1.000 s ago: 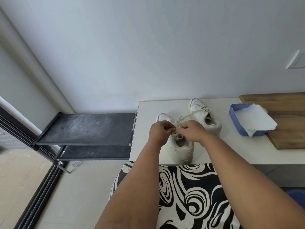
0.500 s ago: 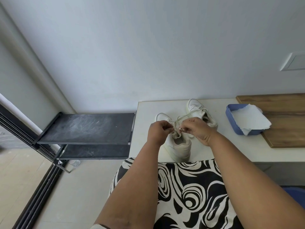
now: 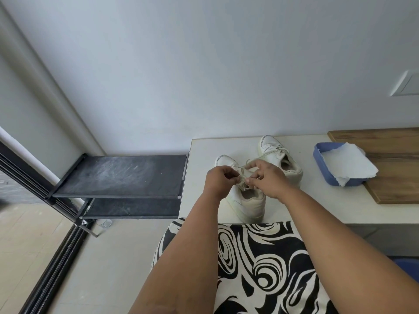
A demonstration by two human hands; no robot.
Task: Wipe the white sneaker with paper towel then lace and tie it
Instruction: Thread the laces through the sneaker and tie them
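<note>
Where a black metal shoe rack [image 3: 122, 175] stands at far left, a white table [image 3: 317, 209] begins beside it. Left hand [image 3: 218, 180] and right hand [image 3: 268, 180] each pinch the laces [image 3: 246, 172] above the near white sneaker [image 3: 248, 202] (its twin [image 3: 280, 159] sits behind). Further right, paper towel [image 3: 347, 165] fills a blue tray [image 3: 319, 158] on a wooden board [image 3: 394, 164].

A plain pale wall [image 3: 204, 64] fills most of the view, evenly lit by soft daylight. A white switch plate [image 3: 407, 83] sits on it at the far right. Below, a white counter [image 3: 340, 207] stands against the wall, with a wooden board [image 3: 396, 177] lying on its right end. To the left is a dusty black two-tier shelf [image 3: 120, 175]. The floor [image 3: 29, 241] is light tile, and a dark sliding-door track [image 3: 52, 270] runs along it.
</note>
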